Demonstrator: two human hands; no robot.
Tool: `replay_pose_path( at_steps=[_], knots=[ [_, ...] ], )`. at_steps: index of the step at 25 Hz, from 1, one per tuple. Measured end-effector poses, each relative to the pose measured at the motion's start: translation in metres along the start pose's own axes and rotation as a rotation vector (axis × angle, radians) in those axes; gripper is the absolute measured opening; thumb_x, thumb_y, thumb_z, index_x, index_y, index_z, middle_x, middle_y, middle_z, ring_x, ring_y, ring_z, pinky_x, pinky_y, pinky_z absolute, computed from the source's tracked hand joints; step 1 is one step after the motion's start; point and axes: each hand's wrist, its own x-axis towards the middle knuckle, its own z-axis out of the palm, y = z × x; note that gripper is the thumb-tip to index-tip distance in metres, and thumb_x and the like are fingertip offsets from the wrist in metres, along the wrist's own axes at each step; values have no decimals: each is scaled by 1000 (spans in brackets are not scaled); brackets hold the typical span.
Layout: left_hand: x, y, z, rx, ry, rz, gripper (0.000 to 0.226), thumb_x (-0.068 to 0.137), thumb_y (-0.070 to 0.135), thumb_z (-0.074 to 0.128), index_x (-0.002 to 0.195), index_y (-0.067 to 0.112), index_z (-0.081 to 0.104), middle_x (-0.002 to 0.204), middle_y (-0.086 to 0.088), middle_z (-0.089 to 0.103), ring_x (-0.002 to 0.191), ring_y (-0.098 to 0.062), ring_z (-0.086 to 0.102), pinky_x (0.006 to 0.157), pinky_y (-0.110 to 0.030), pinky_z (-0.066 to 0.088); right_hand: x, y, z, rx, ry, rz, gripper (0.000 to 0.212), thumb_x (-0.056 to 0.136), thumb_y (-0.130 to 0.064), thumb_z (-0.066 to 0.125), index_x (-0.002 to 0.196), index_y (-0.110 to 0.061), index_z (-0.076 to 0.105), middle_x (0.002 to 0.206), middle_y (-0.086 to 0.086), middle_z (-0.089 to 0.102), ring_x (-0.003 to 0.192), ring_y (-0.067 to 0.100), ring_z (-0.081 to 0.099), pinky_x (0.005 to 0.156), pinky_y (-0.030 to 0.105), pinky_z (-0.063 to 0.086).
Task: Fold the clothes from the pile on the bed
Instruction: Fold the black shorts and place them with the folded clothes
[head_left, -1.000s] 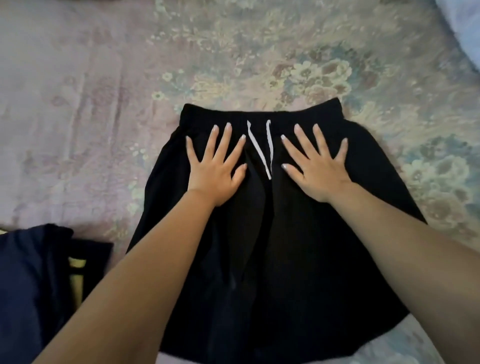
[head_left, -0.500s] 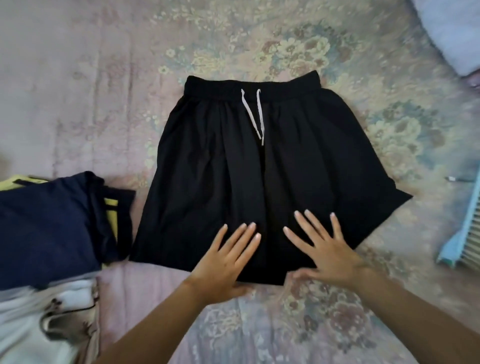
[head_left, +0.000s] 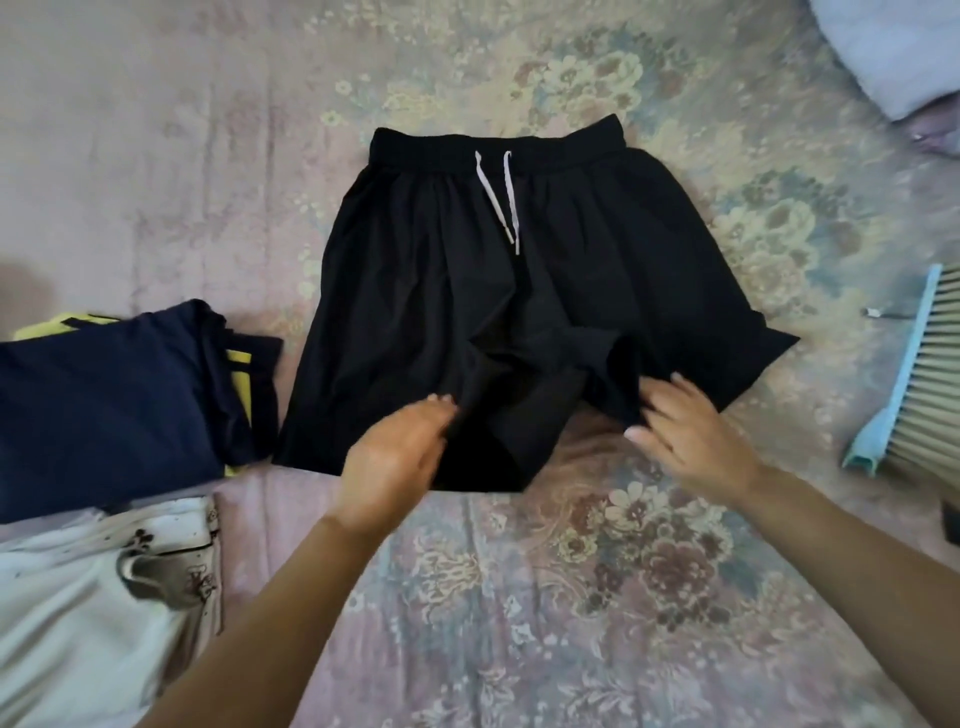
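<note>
Both hands work at the lower hem of the black shorts (head_left: 415, 312), a little below the middle of the frame. Left hand (head_left: 395, 457) has its fingers curled round a bunched edge of the hem near the shorts' centre, gripping the cloth; the picture is blurred there. Right hand (head_left: 691, 441) sits at the lower right leg opening, its fingers on the fabric and its thumb beneath the edge, pinching the hem, though blur hides the exact hold. Between the two hands the hem is rucked up into folds.

Farther up, the shorts lie spread on the floral bedspread (head_left: 597, 597), waistband toward the top of the frame, with a white drawstring (head_left: 498, 197) hanging down the front.

At left centre lies a folded navy garment (head_left: 104, 395) with yellow trim, and below it, lower left, a pale printed garment (head_left: 78, 623). At the right edge rests a light blue brush (head_left: 904, 374).
</note>
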Motion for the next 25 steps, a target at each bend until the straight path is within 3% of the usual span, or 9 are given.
replay_pose_path(
  at_steps=[2,4,8,10,12,15,17,21,25],
  knots=[
    [-12,0,18,247,-119,205,28,71,11,70,99,4,73,101,-10,72,88,-20,70,80,-34,56,-10,8,14,-294,-145,-302,48,91,-38,32,112,-13,68,123,8,63,123,19,39,105,43,24],
    [-18,15,34,369,-259,121,52,57,11,82,107,6,67,100,-14,71,85,-24,71,76,-42,57,-18,3,25,-394,-264,-290,57,86,-40,33,131,-13,53,136,8,54,131,20,32,108,45,19],
    [-8,42,52,444,-184,354,42,98,5,22,135,6,42,137,-15,51,126,-28,50,102,-50,42,-6,-41,36,-302,-102,-134,72,84,-44,38,144,-5,30,148,15,38,136,24,37,110,46,30],
    [9,48,46,432,-200,371,43,100,7,20,138,10,40,139,-11,50,126,-25,51,103,-46,43,10,-57,30,-186,-21,-89,63,84,-26,40,144,-8,30,145,11,44,127,22,49,103,42,42],
    [24,53,32,286,-198,166,43,102,11,24,142,14,36,141,-8,49,123,-22,52,98,-37,46,20,-59,21,149,82,106,59,84,-3,42,143,-13,37,139,7,51,117,21,58,96,38,48],
    [27,46,11,-101,-29,-472,42,100,13,34,142,20,38,118,1,63,104,-23,60,80,-19,43,20,-53,12,666,157,595,54,92,5,40,139,-21,41,136,1,52,113,15,55,95,35,47],
    [24,42,-1,-317,101,-613,34,100,14,38,132,15,51,84,6,64,77,-20,63,63,-11,41,18,-66,4,555,300,659,54,91,3,45,141,-15,36,135,7,49,111,22,55,91,40,47],
    [20,48,-1,-307,170,-365,34,97,17,45,124,4,60,125,-1,59,117,-12,55,97,-6,38,14,-126,21,7,474,204,66,79,-20,57,138,2,37,139,20,36,131,33,37,108,55,30],
    [16,52,1,-19,166,28,41,101,26,36,125,2,59,132,-13,56,117,-18,57,86,-18,49,28,-164,49,-83,265,403,66,82,-31,66,134,3,44,143,24,36,134,33,35,109,56,27]
  ],
)
